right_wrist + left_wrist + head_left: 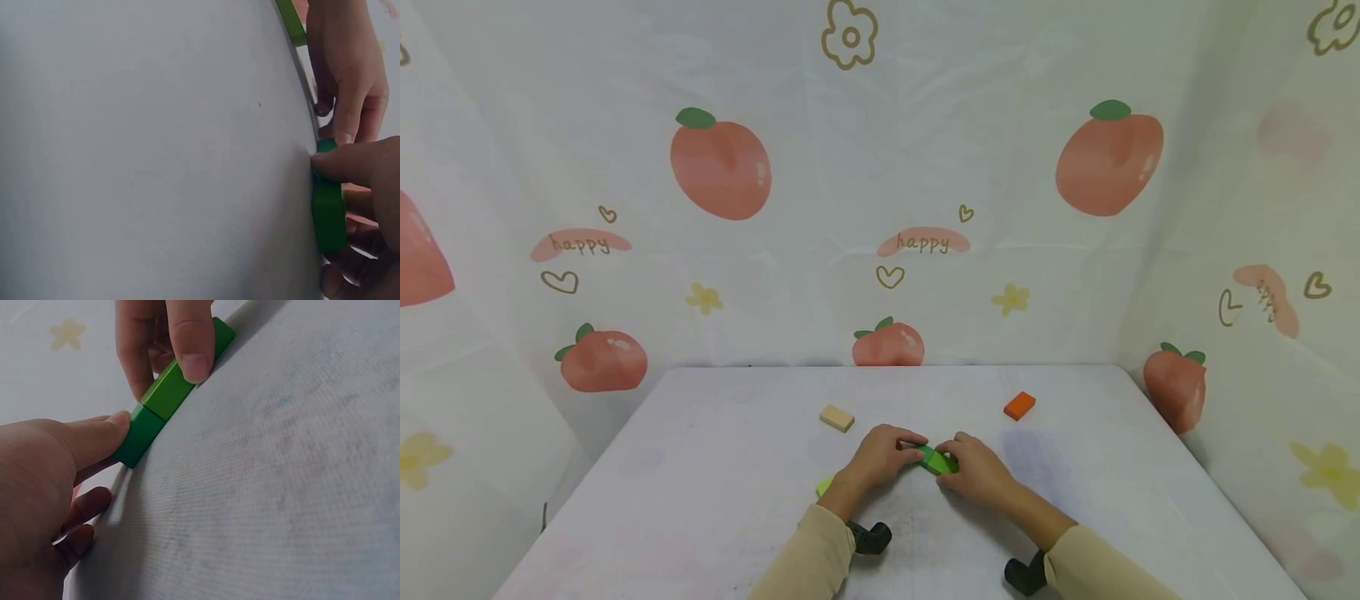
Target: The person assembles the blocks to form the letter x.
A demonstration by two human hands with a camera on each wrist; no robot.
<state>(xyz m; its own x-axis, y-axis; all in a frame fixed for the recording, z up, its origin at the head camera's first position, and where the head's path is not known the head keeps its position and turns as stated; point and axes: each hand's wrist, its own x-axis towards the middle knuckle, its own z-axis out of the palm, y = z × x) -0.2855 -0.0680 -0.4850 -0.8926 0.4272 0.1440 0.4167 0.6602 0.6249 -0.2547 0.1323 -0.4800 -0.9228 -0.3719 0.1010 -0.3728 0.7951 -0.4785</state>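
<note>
Two small green blocks lie end to end on the white table, between the hands. My left hand [880, 457] pinches the dark green block [141, 434] between thumb and fingers. Thumb and fingers of my right hand [981, 473] grip the lighter green block [169, 394] from both sides. In the left wrist view the two blocks meet at a straight seam, lined up in a row. A green end shows past the right fingers there. The right thumb covers part of the row in the right wrist view.
A beige block [837, 418] lies beyond the left hand, and an orange block [1020, 406] farther right. Beside the left wrist is a yellow-green block [824, 487], partly hidden by the arm. A patterned cloth [805, 300] hangs behind the white table [715, 467].
</note>
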